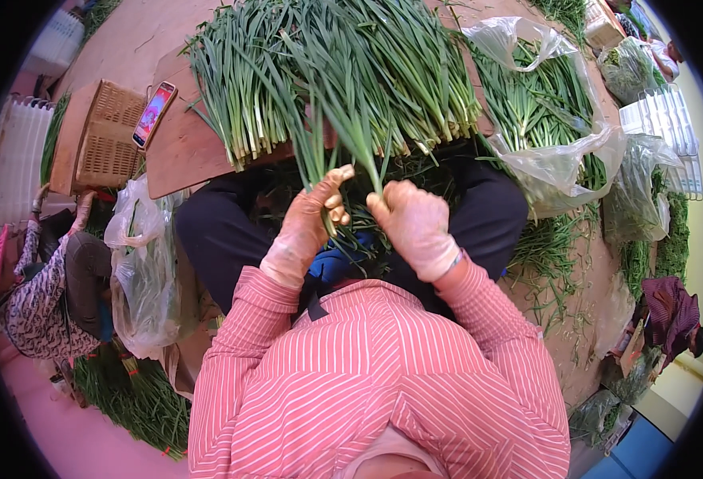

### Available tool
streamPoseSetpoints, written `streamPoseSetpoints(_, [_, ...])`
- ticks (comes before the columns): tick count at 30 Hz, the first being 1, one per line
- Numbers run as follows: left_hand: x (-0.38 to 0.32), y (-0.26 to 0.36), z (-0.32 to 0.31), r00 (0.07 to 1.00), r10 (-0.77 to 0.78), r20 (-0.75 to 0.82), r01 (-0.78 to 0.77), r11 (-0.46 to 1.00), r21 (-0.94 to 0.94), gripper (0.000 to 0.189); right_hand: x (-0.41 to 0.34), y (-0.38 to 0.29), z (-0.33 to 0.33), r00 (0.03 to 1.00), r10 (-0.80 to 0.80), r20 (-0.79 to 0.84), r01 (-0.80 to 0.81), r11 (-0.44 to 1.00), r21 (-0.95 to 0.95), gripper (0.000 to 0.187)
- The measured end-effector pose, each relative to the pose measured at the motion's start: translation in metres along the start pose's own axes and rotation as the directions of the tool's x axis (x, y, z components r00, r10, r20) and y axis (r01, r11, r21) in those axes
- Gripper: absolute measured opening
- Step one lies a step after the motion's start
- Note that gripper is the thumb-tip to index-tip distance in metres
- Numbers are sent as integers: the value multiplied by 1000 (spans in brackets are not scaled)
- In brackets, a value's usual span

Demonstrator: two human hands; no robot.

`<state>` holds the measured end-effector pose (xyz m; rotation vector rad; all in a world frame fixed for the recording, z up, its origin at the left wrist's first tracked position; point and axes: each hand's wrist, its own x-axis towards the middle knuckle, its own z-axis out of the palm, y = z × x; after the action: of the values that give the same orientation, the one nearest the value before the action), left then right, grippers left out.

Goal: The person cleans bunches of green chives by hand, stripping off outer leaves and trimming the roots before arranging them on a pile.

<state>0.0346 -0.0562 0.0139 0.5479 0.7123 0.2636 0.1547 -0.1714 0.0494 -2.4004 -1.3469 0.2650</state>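
My left hand point(315, 221), in a thin pale glove, is closed around a few green garlic chives point(313, 152), their leaves pointing up and away and their cut ends showing below the fingers. My right hand point(414, 224), also gloved, grips the base of another small bunch of chives point(357, 135). The hands are apart, over my lap. Just beyond them a large pile of chives point(243, 90) lies on a brown board point(174, 152), pale stem ends towards me. Loose trimmings lie between my legs, partly hidden by the hands.
At right stands an open plastic bag of greens point(558, 158), with scraps point(546, 257) on the floor beside it. At left are a phone point(154, 114) on a wicker basket point(109, 135), a clear plastic bag point(145, 287), banded green bundles point(130, 395) and a crouching co-worker point(46, 299).
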Motion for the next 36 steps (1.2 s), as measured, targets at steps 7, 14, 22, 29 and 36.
streamPoseSetpoints(7, [5, -12, 0, 994, -71, -82, 78, 993, 83, 21, -23, 2, 17, 986, 64, 156, -125, 897, 424, 31])
streamPoseSetpoints(14, [5, -19, 1, 998, 21, -54, -20, 1000, 25, 18, -10, 17, 27, 876, 175, 449, -482, 288, 828, 23])
streamPoseSetpoints(22, [8, -3, -5, 997, 74, -29, -73, 997, 35, 28, -16, 40, 5, 653, 273, 706, -607, 747, 272, 35])
streamPoseSetpoints(29, [-1, -15, -5, 995, 43, -91, -19, 966, 256, 30, -17, 9, 43, 989, -27, 147, -13, 965, 263, 27])
streamPoseSetpoints(36, [-28, -8, -11, 989, 121, -84, -92, 954, 286, 24, -23, -13, 16, 917, -250, 312, 177, 953, 244, 27])
